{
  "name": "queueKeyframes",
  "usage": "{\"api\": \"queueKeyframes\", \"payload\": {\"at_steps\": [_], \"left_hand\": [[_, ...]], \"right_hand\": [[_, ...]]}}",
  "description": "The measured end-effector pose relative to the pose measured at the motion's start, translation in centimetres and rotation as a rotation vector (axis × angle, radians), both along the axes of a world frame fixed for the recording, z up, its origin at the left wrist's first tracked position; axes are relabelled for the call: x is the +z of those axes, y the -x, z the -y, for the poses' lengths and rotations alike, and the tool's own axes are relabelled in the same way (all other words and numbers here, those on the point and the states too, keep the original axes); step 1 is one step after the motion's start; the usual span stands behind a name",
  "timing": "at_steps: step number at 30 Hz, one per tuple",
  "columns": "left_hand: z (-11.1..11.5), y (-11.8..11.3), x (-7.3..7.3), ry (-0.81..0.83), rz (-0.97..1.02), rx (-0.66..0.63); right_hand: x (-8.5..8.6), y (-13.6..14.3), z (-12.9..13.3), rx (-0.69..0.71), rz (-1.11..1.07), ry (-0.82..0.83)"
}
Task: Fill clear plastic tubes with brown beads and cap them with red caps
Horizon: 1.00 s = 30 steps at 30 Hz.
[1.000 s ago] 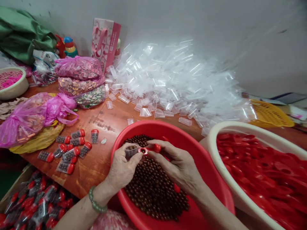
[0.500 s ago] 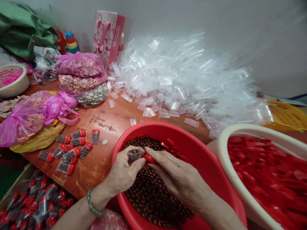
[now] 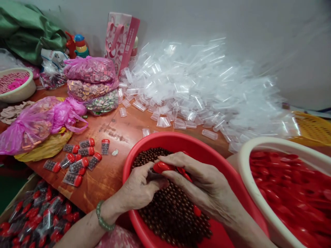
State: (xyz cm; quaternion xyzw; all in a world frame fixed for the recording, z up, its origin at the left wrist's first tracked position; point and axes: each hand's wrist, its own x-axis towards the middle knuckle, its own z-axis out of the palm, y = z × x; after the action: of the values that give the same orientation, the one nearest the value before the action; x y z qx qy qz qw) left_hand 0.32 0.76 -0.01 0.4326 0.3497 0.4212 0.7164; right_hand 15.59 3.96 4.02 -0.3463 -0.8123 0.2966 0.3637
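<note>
red cap [image 3: 163,167]: slid onto container [image 3: 152,176] — mouth looks covered now
left hand [image 3: 138,187]: gripping container
right hand [image 3: 200,181]: pinching cap

Soft, rather dim light, apparently from above, left the wall [image 3: 186,20] a flat grey. The pile of clear plastic cases [image 3: 176,82] gave the strongest glare, its upper part smeared into white streaks. Pinpoint glints dotted the brown balls [image 3: 177,210], the red cap [image 3: 163,167] had a small highlight, and the counter [image 3: 106,125] a faint sheen. Deep shadow filled the lower left. At right, the white tub [image 3: 244,160] looked stretched and its red pieces [image 3: 297,182] were slightly blurred.
</note>
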Motion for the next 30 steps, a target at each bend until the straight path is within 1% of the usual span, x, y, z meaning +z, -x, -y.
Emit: {"api": "queueKeyframes", "payload": {"at_steps": [5,7,11,16,18,20,24,26,30], "left_hand": [[0.0,0.1,-0.1,-0.025,-0.016,-0.039],[0.0,0.1,-0.3,-0.022,-0.038,-0.061],[0.0,0.1,-0.5,-0.02,-0.018,-0.08],[-0.2,0.2,-0.5,0.092,0.004,-0.112],[-0.3,0.3,-0.4,0.119,0.029,-0.129],[-0.4,0.3,-0.3,0.137,0.054,-0.135],[-0.6,0.4,-0.3,0.189,0.12,-0.138],[-0.6,0.4,-0.4,0.212,0.157,-0.13],[-0.7,0.2,-0.6,0.313,0.226,-0.137]], "right_hand": [[-0.6,-0.3,0.1,-0.026,0.059,0.028],[-0.9,-0.4,0.2,-0.05,0.052,0.022],[-1.5,-0.1,0.5,-0.101,0.023,0.011],[-2.0,0.4,0.8,-0.163,-0.042,0.099],[-2.0,0.3,0.8,-0.171,-0.022,0.122],[-2.0,0.1,0.9,-0.165,0.035,0.066],[-1.8,-0.2,0.8,-0.071,0.233,-0.186],[-1.9,-0.2,0.9,-0.027,0.366,-0.28],[-2.4,0.1,1.1,-0.051,0.587,-0.448]]}}
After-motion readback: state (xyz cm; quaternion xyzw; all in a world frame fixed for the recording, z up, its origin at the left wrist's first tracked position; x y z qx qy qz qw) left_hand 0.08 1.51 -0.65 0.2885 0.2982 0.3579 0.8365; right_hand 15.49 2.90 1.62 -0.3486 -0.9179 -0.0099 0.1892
